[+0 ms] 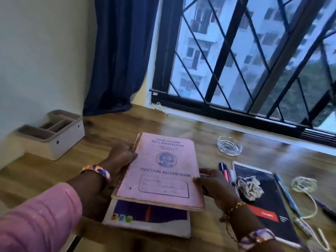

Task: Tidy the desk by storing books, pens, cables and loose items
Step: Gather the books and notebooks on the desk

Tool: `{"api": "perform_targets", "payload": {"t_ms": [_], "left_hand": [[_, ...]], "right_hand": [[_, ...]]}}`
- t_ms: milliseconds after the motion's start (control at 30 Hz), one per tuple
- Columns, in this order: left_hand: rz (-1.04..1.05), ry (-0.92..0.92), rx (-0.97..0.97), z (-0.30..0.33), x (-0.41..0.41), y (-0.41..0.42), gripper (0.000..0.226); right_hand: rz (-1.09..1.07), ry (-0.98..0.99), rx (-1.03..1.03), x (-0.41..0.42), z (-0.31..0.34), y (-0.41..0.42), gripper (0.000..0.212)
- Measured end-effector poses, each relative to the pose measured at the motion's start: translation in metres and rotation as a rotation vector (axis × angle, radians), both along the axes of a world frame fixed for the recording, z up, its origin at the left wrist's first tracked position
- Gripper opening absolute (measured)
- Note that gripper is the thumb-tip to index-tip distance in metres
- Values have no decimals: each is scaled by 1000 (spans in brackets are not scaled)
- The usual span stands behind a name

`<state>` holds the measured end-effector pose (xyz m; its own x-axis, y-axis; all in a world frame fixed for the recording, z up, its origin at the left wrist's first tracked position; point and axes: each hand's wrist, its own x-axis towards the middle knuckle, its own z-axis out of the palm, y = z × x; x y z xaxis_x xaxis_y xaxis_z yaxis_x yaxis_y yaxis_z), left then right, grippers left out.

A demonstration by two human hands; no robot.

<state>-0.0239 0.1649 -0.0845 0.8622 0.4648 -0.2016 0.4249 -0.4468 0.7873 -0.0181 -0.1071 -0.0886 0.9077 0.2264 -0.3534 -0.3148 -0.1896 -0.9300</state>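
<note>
Single view only, worn at head height, facing forward and down across the table toward the barred window. Close range: both forearms enter from the bottom edge, pink record book near centre frame. Tilted, with the window sill running downward to the right. Wide-angle, with blur toward the edges. Wall and organiser box left of the window. No second view to compare.

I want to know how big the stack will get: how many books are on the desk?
3: the pink record book held by both hands, a purple-covered book directly under it, and a black book to the right. More may be hidden between them.
</note>
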Motion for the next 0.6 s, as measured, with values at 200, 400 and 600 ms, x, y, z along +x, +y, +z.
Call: {"api": "perform_targets", "payload": {"t_ms": [200,400,600], "left_hand": [[-63,36,189,-11,17,13,13],[-64,-94,238,-24,5,15,9],[-225,-134,506,-17,-22,-22,37]], "right_hand": [[-68,-10,-175,3,-14,18,33],[-37,-35,-260,-5,-9,24,39],[87,-187,-412,-28,-1,19,54]]}}
